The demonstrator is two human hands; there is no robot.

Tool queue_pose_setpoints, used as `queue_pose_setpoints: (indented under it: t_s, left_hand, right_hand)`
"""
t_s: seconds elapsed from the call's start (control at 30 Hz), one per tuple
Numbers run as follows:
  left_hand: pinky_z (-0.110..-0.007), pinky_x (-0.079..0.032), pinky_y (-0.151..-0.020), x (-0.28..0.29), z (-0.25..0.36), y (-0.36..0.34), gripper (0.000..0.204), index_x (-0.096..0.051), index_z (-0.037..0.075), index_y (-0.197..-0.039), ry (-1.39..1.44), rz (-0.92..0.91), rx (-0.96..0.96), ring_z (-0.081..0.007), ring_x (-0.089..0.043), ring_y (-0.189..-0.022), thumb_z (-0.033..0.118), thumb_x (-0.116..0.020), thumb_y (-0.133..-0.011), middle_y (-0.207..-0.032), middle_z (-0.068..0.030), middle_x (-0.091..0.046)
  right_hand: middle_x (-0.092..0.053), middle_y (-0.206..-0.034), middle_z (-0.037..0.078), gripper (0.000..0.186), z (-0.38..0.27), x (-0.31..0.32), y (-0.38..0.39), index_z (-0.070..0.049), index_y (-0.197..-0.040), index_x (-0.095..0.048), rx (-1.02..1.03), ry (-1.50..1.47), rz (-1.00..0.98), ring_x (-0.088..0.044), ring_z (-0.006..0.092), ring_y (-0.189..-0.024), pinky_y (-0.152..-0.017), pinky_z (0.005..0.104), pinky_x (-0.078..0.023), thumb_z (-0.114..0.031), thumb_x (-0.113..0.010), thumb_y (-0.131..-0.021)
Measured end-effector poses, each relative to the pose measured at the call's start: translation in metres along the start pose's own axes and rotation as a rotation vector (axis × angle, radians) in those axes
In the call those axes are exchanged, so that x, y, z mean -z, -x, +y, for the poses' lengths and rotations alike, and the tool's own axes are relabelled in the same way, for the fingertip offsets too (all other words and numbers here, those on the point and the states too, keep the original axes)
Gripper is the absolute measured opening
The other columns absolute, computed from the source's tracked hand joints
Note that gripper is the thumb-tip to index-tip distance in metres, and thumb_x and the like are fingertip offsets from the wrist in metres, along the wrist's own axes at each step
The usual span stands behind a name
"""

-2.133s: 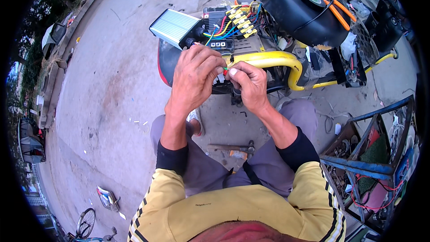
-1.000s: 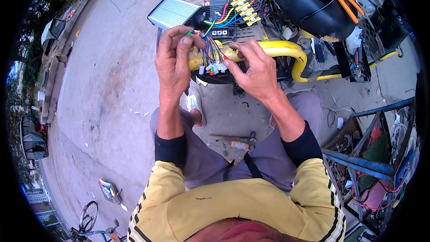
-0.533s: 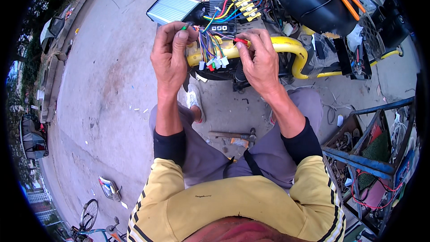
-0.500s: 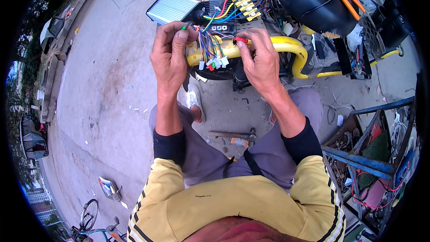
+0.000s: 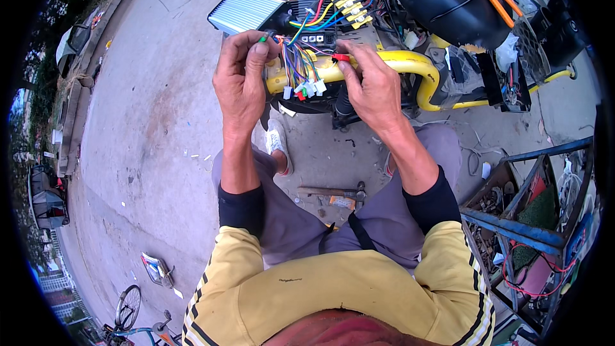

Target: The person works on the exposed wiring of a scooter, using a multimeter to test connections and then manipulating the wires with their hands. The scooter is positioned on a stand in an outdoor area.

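Note:
In my left hand (image 5: 241,90) a small green connector (image 5: 262,39) is pinched at the top of the wire bundle (image 5: 296,61). My right hand (image 5: 371,93) grips a red connector (image 5: 339,57) between thumb and finger, just above the yellow tube (image 5: 407,59) of the vehicle's frame. Between my hands several coloured wires hang over that tube, ending in white, red and green plugs (image 5: 307,90). Behind them lie a silver finned box (image 5: 243,9) with thick wires, a black controller (image 5: 307,0) and yellow terminal pieces (image 5: 349,6).
A black seat-like part (image 5: 435,6) with orange-handled pliers (image 5: 494,5) sits at upper right. A hammer (image 5: 339,191) lies on the concrete ground (image 5: 141,141) between my legs. A blue metal frame full of scrap (image 5: 519,230) stands at right; a bicycle wheel (image 5: 128,307) is at lower left.
My hands moved apart and upward from where they met; the hanging wire bundle came into view. My right hand took the red connector; in the last half second both barely moved.

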State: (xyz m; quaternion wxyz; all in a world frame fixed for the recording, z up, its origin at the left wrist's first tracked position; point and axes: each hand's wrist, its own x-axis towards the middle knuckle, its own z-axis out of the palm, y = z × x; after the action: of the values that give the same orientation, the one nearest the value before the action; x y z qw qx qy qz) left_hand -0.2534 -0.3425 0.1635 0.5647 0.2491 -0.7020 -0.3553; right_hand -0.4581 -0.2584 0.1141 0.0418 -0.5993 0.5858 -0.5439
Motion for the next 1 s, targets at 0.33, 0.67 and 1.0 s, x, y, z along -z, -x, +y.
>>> queue_pose_setpoints:
  t_s: [0.33,0.67,1.0]
  left_hand:
    - [-0.029,-0.056,-0.088,-0.001,-0.001,0.0,0.017,-0.065,-0.003,-0.119,-0.047,-0.015,0.013,-0.0132,-0.07,-0.093,0.01,-0.063,-0.108,-0.101,-0.0088,-0.075]
    - [-0.027,-0.057,-0.088,0.001,-0.004,0.0,0.02,-0.066,-0.003,-0.12,-0.065,-0.027,-0.012,-0.0132,-0.073,-0.096,0.014,-0.065,-0.108,-0.101,-0.0087,-0.076]
    - [-0.028,-0.057,-0.089,0.007,-0.006,-0.001,0.019,-0.067,-0.003,-0.119,-0.074,-0.026,-0.023,-0.0133,-0.073,-0.096,0.012,-0.065,-0.107,-0.1,-0.0086,-0.077]
  right_hand:
    - [-0.072,-0.111,0.01,0.028,-0.003,-0.002,0.002,-0.005,-0.118,-0.07,0.127,0.092,-0.002,-0.073,0.0341,-0.095,-0.078,0.043,-0.059,-0.008,-0.076,-0.091]
    - [-0.071,-0.102,0.013,0.023,-0.001,-0.01,0.005,-0.003,-0.115,-0.07,0.061,-0.028,0.036,-0.073,0.0358,-0.088,-0.074,0.0421,-0.058,-0.011,-0.077,-0.093]
    - [-0.074,-0.107,0.012,0.028,-0.005,-0.008,0.002,-0.002,-0.121,-0.069,-0.105,-0.158,0.028,-0.068,0.0215,-0.071,-0.068,0.0331,-0.055,-0.011,-0.075,-0.096]
